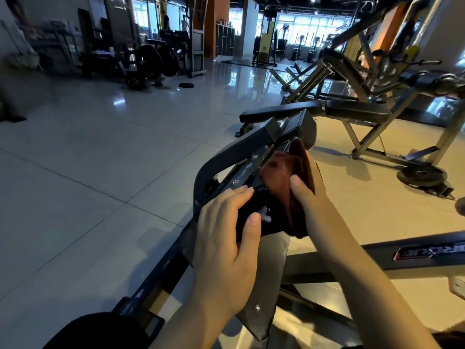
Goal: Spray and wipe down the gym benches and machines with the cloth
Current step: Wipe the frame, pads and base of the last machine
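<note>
Glossy pale floor tiles [95, 152] fill the left half of the frame, reflecting bright windows [309, 26] at the top centre. At the upper left stands a dark weight machine [118, 44] with black plates [161, 60] leaning at its foot, and a small plate [185, 85] lies flat on the floor just right of them. Low in the frame, a dark sleeve or knee [95, 331] sits at the bottom left edge. Right of it, the left hand [226, 238] rests on a black padded part of a machine [241, 152] in the centre, its fingers straight and laid flat over the top, thumb along the near side; it grips nothing. Just beside it, the right hand [308, 195] holds a brown cloth [289, 177], thumb on the near face and fingers hidden behind the fabric, pressing the cloth against the right side of the same padded part. The cloth is bunched and hangs down past the pad's lower edge. Beyond the hands, a black flat bench [284, 110] on a metal frame runs toward the right, with an incline bench [352, 71] behind it. A weight plate [422, 176] lies on the floor at the right, and a black frame bar [415, 250] with a red and white label crosses the lower right.
</note>
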### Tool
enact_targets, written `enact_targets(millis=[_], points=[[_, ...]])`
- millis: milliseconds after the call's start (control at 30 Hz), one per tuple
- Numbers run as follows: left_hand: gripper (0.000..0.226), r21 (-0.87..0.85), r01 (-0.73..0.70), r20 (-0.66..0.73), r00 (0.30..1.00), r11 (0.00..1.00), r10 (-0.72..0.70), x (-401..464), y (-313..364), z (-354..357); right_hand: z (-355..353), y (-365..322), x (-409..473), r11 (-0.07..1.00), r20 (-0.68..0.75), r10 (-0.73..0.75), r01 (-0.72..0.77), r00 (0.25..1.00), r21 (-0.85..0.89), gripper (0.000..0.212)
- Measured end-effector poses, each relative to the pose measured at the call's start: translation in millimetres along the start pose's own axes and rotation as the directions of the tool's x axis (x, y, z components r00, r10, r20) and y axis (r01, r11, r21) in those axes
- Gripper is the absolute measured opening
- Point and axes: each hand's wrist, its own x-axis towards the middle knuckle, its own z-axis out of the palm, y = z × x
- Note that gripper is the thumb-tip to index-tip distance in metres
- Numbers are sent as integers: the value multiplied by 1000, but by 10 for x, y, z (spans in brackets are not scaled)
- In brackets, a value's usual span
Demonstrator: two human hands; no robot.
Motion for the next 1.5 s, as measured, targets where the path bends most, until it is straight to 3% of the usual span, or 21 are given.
enact_targets(millis=[267,600,733,833,1000,1133,1367,1500], points=[[37,51,-56,-29,998,997,57,-4,-32,36,53,-34,-59,976,27,-133,135,991,-168,35],[39,89,-93,-36,995,992,97,-14,-77,44,104,68,-72,987,-102,-118,105,988,-125,29],[38,87,-103,-64,992,991,109,-9,-74,64,139,32,-75,989,-134,-135,126,982,-78,44],[38,88,-113,-71,990,990,120,-7,-88,73,179,32,-95,989,-182,-145,142,972,-30,35],[38,113,-127,-64,989,985,135,1,-87,69,219,51,-118,944,-285,-2,96,958,314,20],[42,136,-144,-55,987,980,152,-7,-104,59,136,61,-71,880,-302,98,59,948,471,12],[44,141,-137,-42,989,981,144,-4,-125,55,-4,152,262,919,-406,237,-69,883,388,10],[45,143,-127,-16,991,982,131,-7,-108,35,-25,101,332,891,-437,340,-137,833,432,9]])
